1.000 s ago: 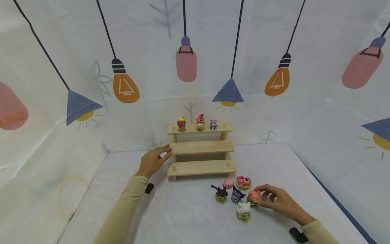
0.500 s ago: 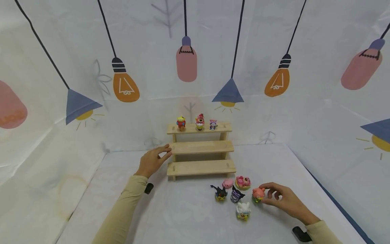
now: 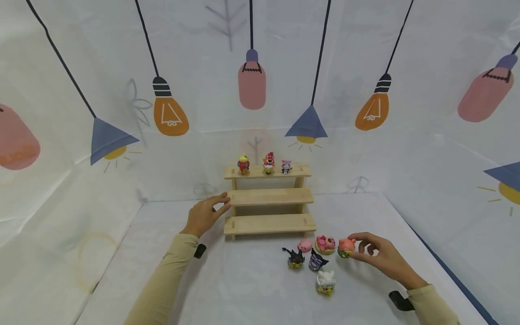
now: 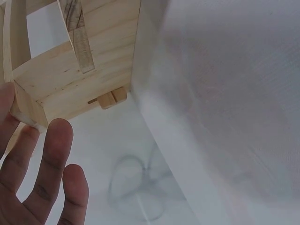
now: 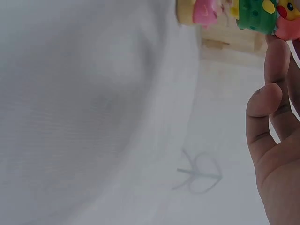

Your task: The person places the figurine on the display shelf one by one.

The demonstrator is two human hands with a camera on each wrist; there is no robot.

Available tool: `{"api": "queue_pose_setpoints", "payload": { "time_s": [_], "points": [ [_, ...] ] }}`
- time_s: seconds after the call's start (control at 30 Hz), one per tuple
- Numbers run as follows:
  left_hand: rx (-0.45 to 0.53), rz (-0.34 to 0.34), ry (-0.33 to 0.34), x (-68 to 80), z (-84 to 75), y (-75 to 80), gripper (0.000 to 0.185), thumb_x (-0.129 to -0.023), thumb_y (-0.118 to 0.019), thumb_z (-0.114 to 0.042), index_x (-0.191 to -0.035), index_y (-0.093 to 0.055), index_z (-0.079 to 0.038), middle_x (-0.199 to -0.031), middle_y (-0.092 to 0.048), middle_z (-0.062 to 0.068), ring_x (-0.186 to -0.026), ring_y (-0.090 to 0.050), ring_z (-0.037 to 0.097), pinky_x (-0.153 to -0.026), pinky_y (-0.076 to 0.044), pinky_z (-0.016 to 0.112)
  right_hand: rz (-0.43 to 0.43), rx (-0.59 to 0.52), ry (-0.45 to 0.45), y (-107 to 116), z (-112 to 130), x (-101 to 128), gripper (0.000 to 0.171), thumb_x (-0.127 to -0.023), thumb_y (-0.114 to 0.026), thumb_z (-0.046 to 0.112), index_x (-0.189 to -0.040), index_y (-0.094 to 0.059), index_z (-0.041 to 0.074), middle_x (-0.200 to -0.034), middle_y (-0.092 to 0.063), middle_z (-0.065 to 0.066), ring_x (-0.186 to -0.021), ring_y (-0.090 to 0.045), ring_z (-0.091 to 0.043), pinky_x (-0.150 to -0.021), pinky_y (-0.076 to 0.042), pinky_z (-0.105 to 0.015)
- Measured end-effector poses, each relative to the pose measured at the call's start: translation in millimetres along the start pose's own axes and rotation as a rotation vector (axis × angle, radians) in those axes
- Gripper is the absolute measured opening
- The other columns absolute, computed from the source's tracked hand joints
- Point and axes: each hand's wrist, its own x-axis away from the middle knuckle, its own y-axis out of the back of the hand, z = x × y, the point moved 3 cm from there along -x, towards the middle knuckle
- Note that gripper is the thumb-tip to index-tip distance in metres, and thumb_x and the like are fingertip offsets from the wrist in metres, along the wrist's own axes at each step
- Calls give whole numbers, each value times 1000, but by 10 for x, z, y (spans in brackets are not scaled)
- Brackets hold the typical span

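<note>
- So, at far left, the left hand [image 3: 203,216] is at the rack [image 3: 268,224], fingers spread and nearly straight, tips touching the left end of the middle shelf [image 3: 270,197].
- Up on the top shelf [image 3: 301,170], three in a row, all upright: the red toy [image 3: 243,165], the bear [image 3: 268,163], then the purple toy [image 3: 286,167].
- Down on the counter [image 3: 252,289], before the rack, comes the black toy [image 3: 295,259], with the pig [image 3: 305,246] behind it, slightly right.
- Next along, the striped toy [image 3: 317,261]; the donut toy [image 3: 325,245] sits behind it, the white toy [image 3: 326,282] out in front.
- And at right, the right hand [image 3: 386,261] has a narrow grip, thumb and finger pinching the coral toy [image 3: 346,248] just right of the donut toy; whether its base touches the counter, I can't tell.
</note>
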Motion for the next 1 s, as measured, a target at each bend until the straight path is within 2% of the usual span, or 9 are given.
{"api": "queue_pose_setpoints", "payload": {
  "time_s": [0.23, 0.43, 0.6, 0.8, 1.0],
  "points": [
    [14, 6, 11, -2, -32, -9, 33, -97, -68, -44, -123, -75, -26, -137, -63, -13, -51, -53, 2, -39, -38, 28, -26, 15, 16, -6, 29, -137, 40, -85, -85, 17, -122, -70, 21, -87, -65, 6, -79, -56, -8, -67, -44, -25],
    [19, 1, 11, 7, -27, -14, 33, -97, -68, -44, -124, -75, -25, -137, -63, -13, -51, -54, 1, -38, -37, 27, -38, 17, 27, -111, 10, -294, 41, -84, -85, 13, -123, -70, 17, -90, -66, 4, -79, -57, -12, -68, -45, -26],
    [19, -6, 6, 16, -31, -14, 33, -97, -69, -44, -123, -75, -25, -136, -64, -13, -51, -53, 1, -38, -36, 27, 3, -27, 64, -171, 101, -453, 40, -85, -85, 18, -122, -70, 22, -97, -68, 7, -80, -58, -11, -68, -46, -26],
    [22, -13, 12, 27, -31, -20, 31, -97, -69, -42, -122, -76, -25, -136, -64, -13, -50, -53, 1, -38, -37, 27, 57, -70, 70, -266, 210, -657, 38, -85, -85, 31, -121, -70, 29, -95, -69, 9, -80, -59, -10, -69, -47, -28],
    [21, -15, 21, 14, -43, -29, 30, -97, -70, -40, -122, -75, -25, -136, -63, -13, -51, -54, 2, -38, -37, 27, 79, -76, 95, -371, 325, -867, 39, -86, -84, 33, -121, -70, 28, -99, -70, 7, -81, -60, -12, -70, -48, -28]
  ]
}}
